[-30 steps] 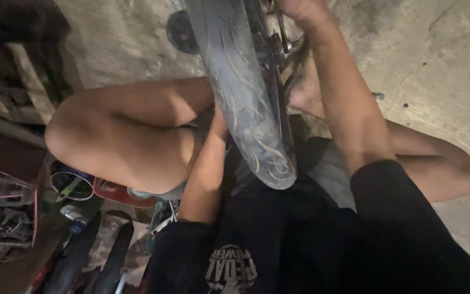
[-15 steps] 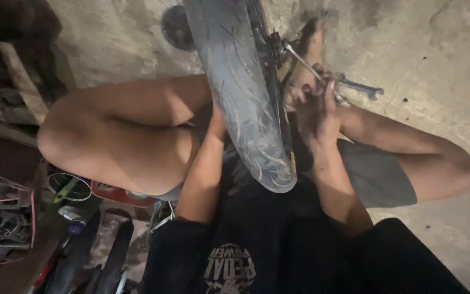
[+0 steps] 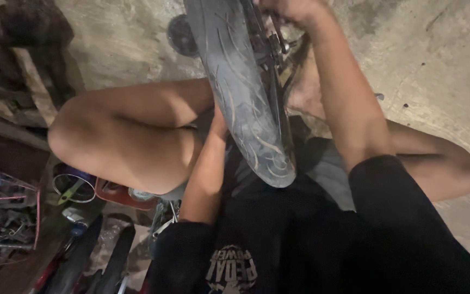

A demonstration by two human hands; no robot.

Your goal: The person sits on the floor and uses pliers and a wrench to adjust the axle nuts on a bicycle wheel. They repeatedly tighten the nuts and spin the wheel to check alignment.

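A dark, worn tyre [image 3: 246, 109] on its wheel stands upright between my bent bare legs on the concrete floor. My right hand [image 3: 292, 10] is at the top edge of the view, fingers closed around a thin metal tool [image 3: 277, 34] against the wheel's metal parts [image 3: 265, 49]. My left arm reaches in from below. My left hand [image 3: 220, 122] is pressed to the tyre's left side and is mostly hidden behind it, so its grip does not show.
A round dark part [image 3: 180, 35] lies on the floor left of the wheel. At the lower left are a pink wire basket [image 3: 6, 218], a clear container [image 3: 74, 185], a red tray [image 3: 118, 196] and long dark parts [image 3: 88, 256]. Wood scraps [image 3: 33, 92] lie at the left.
My right hand has risen from beside the wheel's middle to the top of the view, its forearm now crossing over my right foot. The left arm has stayed put.
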